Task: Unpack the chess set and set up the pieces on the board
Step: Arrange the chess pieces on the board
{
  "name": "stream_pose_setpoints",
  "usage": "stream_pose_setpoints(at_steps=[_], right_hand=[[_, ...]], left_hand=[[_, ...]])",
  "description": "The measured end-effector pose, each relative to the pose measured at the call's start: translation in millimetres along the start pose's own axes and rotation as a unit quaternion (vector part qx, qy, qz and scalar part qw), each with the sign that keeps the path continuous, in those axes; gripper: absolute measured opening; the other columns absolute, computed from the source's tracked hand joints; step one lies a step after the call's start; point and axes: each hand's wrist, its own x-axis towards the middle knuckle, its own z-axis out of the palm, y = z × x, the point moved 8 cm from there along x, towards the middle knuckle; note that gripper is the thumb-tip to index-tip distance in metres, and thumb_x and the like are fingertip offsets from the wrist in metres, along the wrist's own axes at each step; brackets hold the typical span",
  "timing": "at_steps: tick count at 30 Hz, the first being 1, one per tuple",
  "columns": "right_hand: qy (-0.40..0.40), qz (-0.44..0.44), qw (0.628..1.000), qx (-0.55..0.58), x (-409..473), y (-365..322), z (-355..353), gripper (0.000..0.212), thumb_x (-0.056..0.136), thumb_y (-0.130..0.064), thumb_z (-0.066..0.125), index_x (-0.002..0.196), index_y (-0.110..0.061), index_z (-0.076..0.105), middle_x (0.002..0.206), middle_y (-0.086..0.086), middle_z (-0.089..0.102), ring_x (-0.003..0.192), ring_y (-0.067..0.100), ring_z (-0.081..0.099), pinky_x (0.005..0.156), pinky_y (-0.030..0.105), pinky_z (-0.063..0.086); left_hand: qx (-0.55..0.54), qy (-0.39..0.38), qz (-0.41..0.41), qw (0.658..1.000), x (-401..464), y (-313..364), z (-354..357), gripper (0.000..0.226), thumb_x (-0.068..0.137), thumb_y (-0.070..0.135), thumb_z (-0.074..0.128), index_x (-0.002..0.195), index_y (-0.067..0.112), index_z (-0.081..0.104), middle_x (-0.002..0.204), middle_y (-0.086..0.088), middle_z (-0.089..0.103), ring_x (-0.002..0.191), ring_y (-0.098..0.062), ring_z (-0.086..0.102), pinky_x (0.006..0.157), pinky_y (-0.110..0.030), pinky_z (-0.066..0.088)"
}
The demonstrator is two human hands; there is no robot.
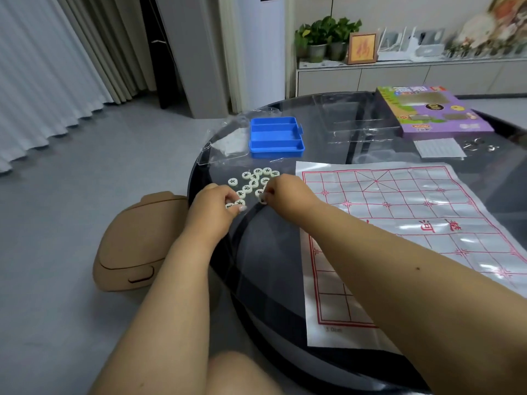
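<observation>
Unpacking mostly done, setup barely begun. Thin white plastic board sheet printed with a red grid (399, 223) lying spread flat on the round dark glass table (271, 252), long axis running from near edge to far, slanting slightly right toward the far side, red river characters across the middle reading upside down from here. No pieces on the grid yet. Small round white pieces with dark characters (253, 181) loose in a cluster on the table, just left of the board's far left corner. Shallow blue plastic tray (276, 136) beyond the cluster, emptied. Purple cardboard game box (433, 112) far right, well apart. Left hand (214, 203) curled, fingertips pinching a piece at the cluster's near edge. Right hand (285, 192) likewise curled, pinching another piece. Judged remaining: sorting and placing every piece on the grid.
</observation>
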Motion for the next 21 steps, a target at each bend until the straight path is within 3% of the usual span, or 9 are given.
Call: stream_pose_setpoints(at_steps=[2, 7, 14, 21], right_hand=[[0.019, 0.013, 1.000, 0.013, 0.5, 5.4, -4.1, 0.027, 0.092, -0.024, 0.054, 0.091, 0.000, 0.064, 0.087, 0.014, 0.060, 0.084, 0.028, 0.055, 0.068, 0.028, 0.039], [0.030, 0.032, 0.998, 0.038, 4.3, 4.5, -7.5, 0.029, 0.090, -0.026, 0.059, 0.110, -0.004, 0.062, 0.108, 0.014, 0.064, 0.102, 0.030, 0.059, 0.083, 0.033, 0.046], [0.032, 0.044, 0.998, 0.045, 11.5, 9.0, -3.3, 0.024, 0.091, -0.019, 0.052, 0.104, -0.004, 0.066, 0.104, 0.015, 0.066, 0.087, 0.027, 0.059, 0.071, 0.030, 0.042], [0.051, -0.008, 0.999, -0.010, 5.9, -12.1, -5.2, 0.041, 0.087, -0.029, 0.062, 0.123, -0.009, 0.055, 0.124, 0.012, 0.053, 0.109, 0.027, 0.055, 0.083, 0.031, 0.043]], left_hand=[[0.003, -0.007, 0.001, 1.000, 0.5, -0.4, 1.1, 0.015, 0.082, 0.024, 0.074, 0.094, 0.016, 0.068, 0.090, 0.005, 0.052, 0.077, -0.012, 0.050, 0.068, -0.023, 0.035], [-0.003, -0.005, 0.004, 1.000, 0.0, -1.2, 3.3, 0.015, 0.085, 0.022, 0.071, 0.097, 0.016, 0.067, 0.093, 0.005, 0.051, 0.079, -0.012, 0.050, 0.070, -0.021, 0.035], [-0.037, 0.016, 0.020, 0.999, -5.3, -5.7, 4.1, 0.017, 0.085, 0.023, 0.070, 0.101, 0.016, 0.069, 0.094, 0.006, 0.052, 0.077, -0.007, 0.048, 0.073, -0.020, 0.037], [-0.039, 0.027, 0.018, 0.999, -5.4, -6.4, 3.9, 0.016, 0.085, 0.024, 0.071, 0.100, 0.017, 0.069, 0.093, 0.006, 0.053, 0.074, -0.005, 0.046, 0.071, -0.021, 0.037]])
